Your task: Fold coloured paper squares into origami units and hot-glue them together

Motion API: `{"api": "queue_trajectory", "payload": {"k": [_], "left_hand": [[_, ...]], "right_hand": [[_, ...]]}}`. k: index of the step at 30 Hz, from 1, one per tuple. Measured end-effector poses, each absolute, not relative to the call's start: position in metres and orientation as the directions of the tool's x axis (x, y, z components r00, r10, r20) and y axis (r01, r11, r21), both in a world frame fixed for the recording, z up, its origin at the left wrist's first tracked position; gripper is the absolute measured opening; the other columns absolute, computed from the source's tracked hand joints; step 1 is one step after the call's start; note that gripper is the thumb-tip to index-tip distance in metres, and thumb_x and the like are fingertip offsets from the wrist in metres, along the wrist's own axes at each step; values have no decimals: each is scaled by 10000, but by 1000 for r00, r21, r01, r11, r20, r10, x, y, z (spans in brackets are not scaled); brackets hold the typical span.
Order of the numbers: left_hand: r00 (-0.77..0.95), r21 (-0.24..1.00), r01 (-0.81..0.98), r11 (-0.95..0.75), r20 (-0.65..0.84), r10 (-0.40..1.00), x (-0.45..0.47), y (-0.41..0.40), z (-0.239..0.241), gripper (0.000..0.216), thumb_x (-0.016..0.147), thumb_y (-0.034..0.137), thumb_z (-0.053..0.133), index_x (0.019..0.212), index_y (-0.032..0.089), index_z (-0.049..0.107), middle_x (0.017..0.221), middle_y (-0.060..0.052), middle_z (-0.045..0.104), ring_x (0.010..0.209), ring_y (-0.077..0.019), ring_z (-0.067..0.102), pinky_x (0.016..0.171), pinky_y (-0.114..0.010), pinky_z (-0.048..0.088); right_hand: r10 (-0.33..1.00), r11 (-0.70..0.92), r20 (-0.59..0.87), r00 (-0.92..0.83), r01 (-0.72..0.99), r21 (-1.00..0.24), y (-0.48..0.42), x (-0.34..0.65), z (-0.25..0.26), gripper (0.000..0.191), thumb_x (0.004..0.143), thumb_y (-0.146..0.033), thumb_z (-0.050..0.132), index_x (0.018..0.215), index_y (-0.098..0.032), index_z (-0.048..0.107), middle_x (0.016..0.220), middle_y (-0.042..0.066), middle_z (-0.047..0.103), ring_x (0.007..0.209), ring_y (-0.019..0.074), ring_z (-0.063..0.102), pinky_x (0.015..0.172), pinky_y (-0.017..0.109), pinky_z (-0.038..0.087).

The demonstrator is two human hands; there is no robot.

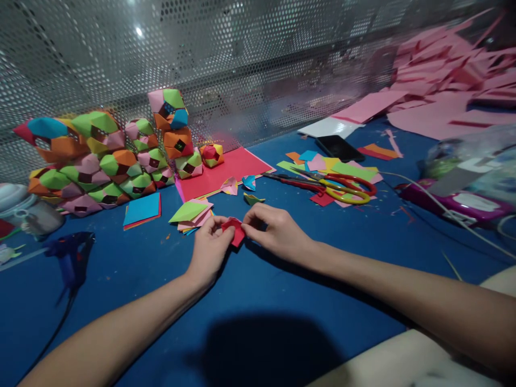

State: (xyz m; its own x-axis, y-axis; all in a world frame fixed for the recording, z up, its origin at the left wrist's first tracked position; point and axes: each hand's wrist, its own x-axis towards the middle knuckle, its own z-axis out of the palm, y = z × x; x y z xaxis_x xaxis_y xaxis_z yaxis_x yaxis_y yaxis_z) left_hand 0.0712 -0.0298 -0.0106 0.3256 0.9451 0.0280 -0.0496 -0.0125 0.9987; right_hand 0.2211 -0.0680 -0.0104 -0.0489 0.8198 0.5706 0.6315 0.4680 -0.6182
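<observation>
A small folded red paper piece (235, 232) lies on the blue table top (161, 279) between both my hands. My left hand (210, 248) pinches its left side with fingers closed. From the right, my right hand (274, 230) pinches the other side. Just beyond the hands sits a small stack of coloured paper squares (190, 214) with a green one on top. Three small folded pieces, one pink (229, 186), one blue (249, 183) and one green (252, 199), lie further back.
A pile of folded paper balls (105, 156) stands at the back left against a perforated metal wall. A red sheet (226, 171), scissors (334, 185), a phone (339, 148), pink paper scraps (439, 91) and a blue glue gun (70, 258) surround the work spot.
</observation>
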Motion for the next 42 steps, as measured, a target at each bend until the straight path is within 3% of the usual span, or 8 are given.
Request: {"api": "queue_trajectory", "payload": {"k": [9, 13, 16, 19, 30, 35, 38, 42], "left_hand": [[357, 997, 29, -67, 52, 933, 69, -28, -12, 94, 652, 106, 564, 737, 143, 553, 638, 40, 551, 562, -64, 497, 532, -173, 400], [335, 996, 42, -76, 57, 940, 67, -28, -11, 110, 645, 102, 557, 744, 149, 551, 621, 44, 538, 544, -69, 498, 517, -178, 404], [314, 998, 24, -65, 55, 948, 66, -30, -9, 104, 643, 110, 557, 736, 155, 544, 594, 52, 533, 502, -69, 495, 497, -184, 404], [325, 997, 32, -66, 52, 944, 66, -30, -8, 94, 649, 108, 550, 732, 152, 540, 589, 53, 536, 485, -66, 495, 487, -183, 405], [389, 996, 73, -60, 28, 921, 65, -31, -10, 111, 675, 132, 574, 773, 154, 529, 644, 46, 556, 550, -69, 514, 509, -174, 419], [402, 999, -38, 18, -1, 916, 64, -27, -15, 93, 682, 125, 565, 759, 155, 521, 590, 43, 551, 483, -80, 504, 472, -200, 416], [400, 997, -75, 26, 6, 916, 62, -24, -18, 111, 680, 113, 562, 780, 153, 535, 638, 29, 575, 497, -80, 516, 464, -198, 418], [397, 997, -75, 20, 11, 918, 62, -25, -17, 104, 675, 119, 573, 765, 157, 539, 594, 50, 539, 469, -71, 500, 458, -195, 427]], "right_hand": [[765, 538, 629, -139, 674, -506, -72, 220, -13, 109, 847, -157, 488, 744, -172, 523, 723, 33, 548, 646, 131, 502, 597, 257, 396], [798, 503, 597, -78, 631, -590, -74, 216, -12, 24, 814, -179, 546, 820, -169, 525, 784, 27, 546, 634, 113, 513, 605, 245, 414], [857, 422, 514, -20, 600, -680, -75, 212, -11, 108, 779, -206, 588, 863, -167, 532, 787, 15, 567, 620, 106, 525, 592, 235, 417], [900, 362, 436, -7, 572, -736, -75, 209, -11, 30, 791, -191, 557, 791, -160, 557, 711, 0, 583, 606, 105, 516, 567, 224, 392], [946, 223, 308, 102, 486, -845, -73, 205, -9, 114, 761, -212, 559, 662, -155, 558, 589, -23, 550, 540, 92, 460, 518, 212, 344], [968, 195, 229, 104, 269, -943, -73, 213, 3, 287, 872, -370, 449, 751, -153, 593, 649, 4, 589, 618, 117, 542, 600, 238, 406], [968, 195, 225, 108, 230, -953, -73, 216, 6, 242, 863, -336, 470, 781, -152, 603, 666, 2, 590, 626, 115, 550, 607, 235, 416], [950, 270, 307, 58, 342, -900, -74, 213, 2, 123, 809, -245, 543, 789, -149, 617, 721, 10, 615, 647, 114, 540, 599, 229, 410]]}}
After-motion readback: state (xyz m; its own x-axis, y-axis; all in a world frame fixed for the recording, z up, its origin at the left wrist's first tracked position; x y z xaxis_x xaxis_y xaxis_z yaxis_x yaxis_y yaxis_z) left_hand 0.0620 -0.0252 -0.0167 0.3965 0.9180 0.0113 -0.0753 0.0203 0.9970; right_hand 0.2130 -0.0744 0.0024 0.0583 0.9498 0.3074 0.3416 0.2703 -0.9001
